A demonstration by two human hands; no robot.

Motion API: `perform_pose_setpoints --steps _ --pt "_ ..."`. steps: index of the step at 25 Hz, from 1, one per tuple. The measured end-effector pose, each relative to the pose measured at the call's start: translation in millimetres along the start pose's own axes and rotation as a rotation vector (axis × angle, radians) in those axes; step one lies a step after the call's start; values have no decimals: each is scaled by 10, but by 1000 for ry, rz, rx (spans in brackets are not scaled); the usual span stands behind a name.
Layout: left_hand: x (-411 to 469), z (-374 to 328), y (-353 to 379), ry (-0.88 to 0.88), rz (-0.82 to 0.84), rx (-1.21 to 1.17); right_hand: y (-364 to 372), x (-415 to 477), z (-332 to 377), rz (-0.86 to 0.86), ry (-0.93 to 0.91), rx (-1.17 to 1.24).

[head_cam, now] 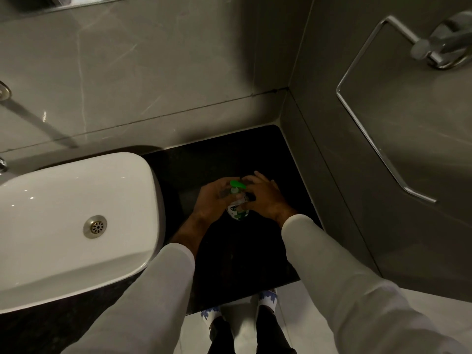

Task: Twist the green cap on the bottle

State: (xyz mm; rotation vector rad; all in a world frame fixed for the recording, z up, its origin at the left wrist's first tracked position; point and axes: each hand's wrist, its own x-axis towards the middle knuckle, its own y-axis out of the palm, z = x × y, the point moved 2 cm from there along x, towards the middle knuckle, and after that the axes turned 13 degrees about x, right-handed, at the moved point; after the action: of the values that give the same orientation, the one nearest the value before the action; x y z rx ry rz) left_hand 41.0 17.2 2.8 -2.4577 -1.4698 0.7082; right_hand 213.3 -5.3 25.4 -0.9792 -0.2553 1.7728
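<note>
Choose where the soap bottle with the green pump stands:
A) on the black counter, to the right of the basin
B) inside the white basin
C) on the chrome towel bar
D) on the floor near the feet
A: the soap bottle stands on the black counter, beside the white basin, between the left hand and the right hand.

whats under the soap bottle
The soap bottle stands on the black countertop, held between the left hand and right hand. Its base is hidden.
</note>
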Motion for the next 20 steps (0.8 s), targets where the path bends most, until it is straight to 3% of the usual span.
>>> perform_pose_setpoints --steps 5,7,10,14,20 --pt "-95 -261 -141 112 -65 190 -6 19 -56 -1 2 -13" --pt "-98 -414 -227 307 -134 382 -1 15 -68 -19 7 6" --pt "-40 -671 -299 576 -52 741 16 23 -67 -48 -7 36" --pt "49 -821 -337 543 116 891 26 39 -103 -53 -7 18" --pt "41 -862 -363 520 186 924 48 36 -111 -55 -8 16"
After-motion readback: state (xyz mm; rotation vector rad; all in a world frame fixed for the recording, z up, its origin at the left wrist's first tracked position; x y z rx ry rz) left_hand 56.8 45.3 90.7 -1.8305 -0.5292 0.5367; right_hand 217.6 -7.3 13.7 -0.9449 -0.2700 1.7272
